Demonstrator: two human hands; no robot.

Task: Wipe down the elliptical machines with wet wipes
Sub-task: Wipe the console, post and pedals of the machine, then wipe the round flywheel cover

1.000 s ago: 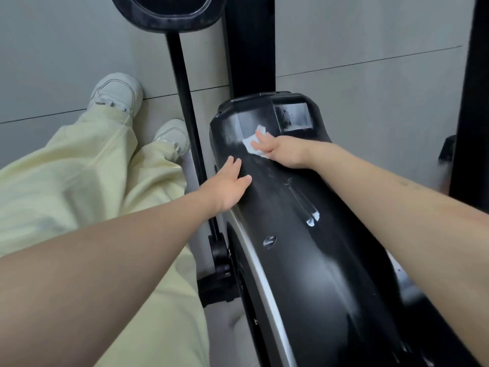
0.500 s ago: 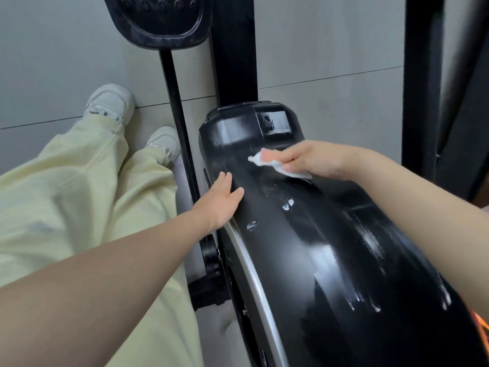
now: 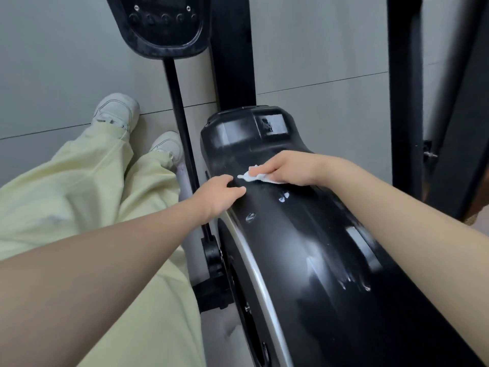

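The elliptical's glossy black housing (image 3: 304,247) runs from the centre toward the lower right, with wet streaks shining on its top. My right hand (image 3: 288,166) grips a crumpled white wet wipe (image 3: 258,177) and presses it onto the upper part of the housing. My left hand (image 3: 217,196) rests on the housing's left edge just beside the wipe, fingers slightly bent, holding nothing. A silver trim band (image 3: 254,266) follows the left side of the housing.
A black foot pedal (image 3: 161,25) on a thin black rod (image 3: 180,107) hangs above left. A thick black upright (image 3: 232,56) rises behind the housing, another black post (image 3: 404,102) at right. My pale yellow trousers (image 3: 79,197) and white shoes (image 3: 116,109) stand left on grey floor tiles.
My right hand has dragged the wipe down the housing from near its top end toward me and leftward. My left hand stayed on the left edge, its fingers now a little more curled.
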